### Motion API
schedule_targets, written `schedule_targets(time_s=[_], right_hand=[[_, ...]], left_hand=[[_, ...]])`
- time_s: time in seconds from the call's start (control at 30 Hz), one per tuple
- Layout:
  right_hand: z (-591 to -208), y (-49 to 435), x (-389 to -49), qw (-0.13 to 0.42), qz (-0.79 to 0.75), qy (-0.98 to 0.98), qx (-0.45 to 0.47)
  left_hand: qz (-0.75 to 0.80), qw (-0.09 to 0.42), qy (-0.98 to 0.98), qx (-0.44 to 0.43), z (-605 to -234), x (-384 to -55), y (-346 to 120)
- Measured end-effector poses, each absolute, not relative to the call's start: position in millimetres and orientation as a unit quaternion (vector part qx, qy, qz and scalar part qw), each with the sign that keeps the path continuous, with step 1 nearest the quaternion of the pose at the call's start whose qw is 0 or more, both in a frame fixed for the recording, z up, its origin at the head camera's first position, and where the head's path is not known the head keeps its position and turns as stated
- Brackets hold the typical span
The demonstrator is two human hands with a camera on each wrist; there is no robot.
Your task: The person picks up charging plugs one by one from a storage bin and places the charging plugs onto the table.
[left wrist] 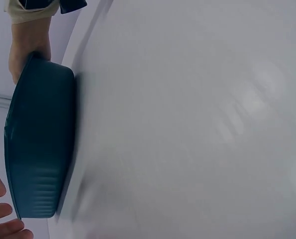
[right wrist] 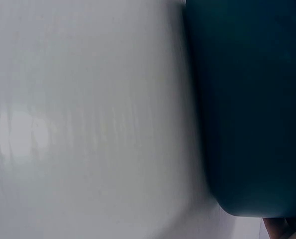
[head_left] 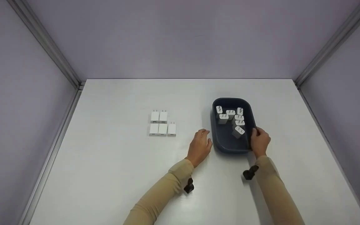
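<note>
A dark blue plastic basin [head_left: 230, 144] sits right of centre on the white table. Inside it stand several white plug-in USB chargers [head_left: 223, 119], their prongs pointing up. My right hand [head_left: 260, 142] grips the basin's right rim near the front corner, thumb over the edge. Beside the left wall is my left hand [head_left: 199, 146], fingers loosely bent and holding nothing. Its fingertips appear close to the basin's end [left wrist: 41, 199] in the left wrist view. In the right wrist view the basin's outer wall [right wrist: 257, 109] hides most of the right hand.
Several more white chargers [head_left: 163, 129] lie in two rows on the table left of the basin, prongs facing away from me. Pale panels [head_left: 186, 40] with metal corner posts enclose the table at the back and sides. A small black device [head_left: 250, 172] is on my right wrist.
</note>
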State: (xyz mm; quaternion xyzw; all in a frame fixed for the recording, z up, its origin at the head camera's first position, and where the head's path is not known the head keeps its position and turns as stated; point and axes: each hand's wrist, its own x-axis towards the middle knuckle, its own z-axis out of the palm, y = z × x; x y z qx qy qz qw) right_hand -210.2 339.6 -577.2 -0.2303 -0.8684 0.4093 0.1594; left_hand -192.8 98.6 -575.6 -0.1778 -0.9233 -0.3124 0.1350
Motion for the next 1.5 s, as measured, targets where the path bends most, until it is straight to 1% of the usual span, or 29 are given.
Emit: schedule_targets(time_s=[0.2,0.4,0.6,0.77,0.87,1.07,1.17,1.37,1.43,1.5], right_hand=[[-578,340,-211,0.16,0.411,-0.867,-0.231],[-578,340,-212,0.16,0.409,-0.868,-0.231],[-578,341,-212,0.163,0.406,-0.87,-0.227],[-577,340,-212,0.163,0.402,-0.874,-0.221],[-575,340,-212,0.152,0.4,-0.876,-0.222],[-570,343,-212,0.112,0.393,-0.886,-0.219],[-563,344,-211,0.11,0.38,-0.894,-0.209],[-545,337,-218,0.146,0.321,-0.921,-0.165],[-537,333,-222,0.162,0.308,-0.927,-0.139],[-529,330,-228,0.165,0.305,-0.931,-0.117]], left_hand=[[-0.312,0.133,-0.922,-0.189,-570,-191,107],[-0.306,0.154,-0.916,-0.208,-566,-193,113],[-0.313,0.15,-0.913,-0.214,-564,-196,114],[-0.314,0.16,-0.909,-0.221,-560,-196,114],[-0.316,0.156,-0.907,-0.231,-560,-195,116],[-0.308,0.143,-0.909,-0.241,-562,-194,119],[-0.304,0.14,-0.91,-0.244,-563,-194,121],[-0.313,0.125,-0.909,-0.244,-565,-193,123],[-0.327,0.113,-0.908,-0.237,-564,-193,125],[-0.344,0.097,-0.907,-0.223,-563,-194,126]])
